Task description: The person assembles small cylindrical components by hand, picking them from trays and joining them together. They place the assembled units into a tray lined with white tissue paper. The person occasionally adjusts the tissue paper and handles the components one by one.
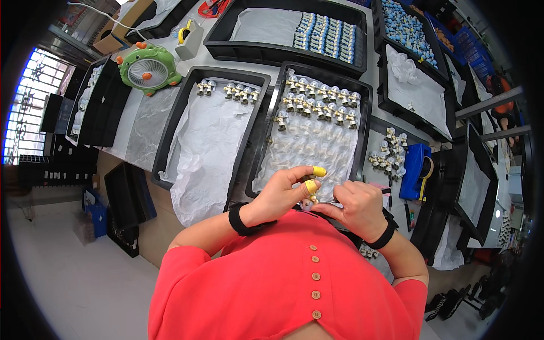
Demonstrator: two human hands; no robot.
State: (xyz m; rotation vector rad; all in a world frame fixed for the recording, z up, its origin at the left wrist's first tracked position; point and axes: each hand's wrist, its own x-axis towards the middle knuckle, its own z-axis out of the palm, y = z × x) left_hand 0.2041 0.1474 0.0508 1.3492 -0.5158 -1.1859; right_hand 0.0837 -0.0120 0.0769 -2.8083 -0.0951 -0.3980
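Tiny figurine mid-handling, crowded bench

Head cam: one figurine (pixel 306 204) sits between the thumbs of the left hand (pixel 277 192) and right hand (pixel 362 209). Left thumb and index are slightly apart, right fingers curled; can't tell which hand grips it. Just ahead, a black tray (pixel 366 113) shows about 15 figures (pixel 319 107) on a bumpy sheet (pixel 334 161). Second tray (pixel 226 72), left of that: 6. Right of the hands: loose pile (pixel 391 152), too jumbled to count, plus one blue tape dispenser (pixel 413 170).

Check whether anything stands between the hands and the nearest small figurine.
Nothing visible does: the small figurine is right between the left hand and the right hand, though their grip is partly hidden.
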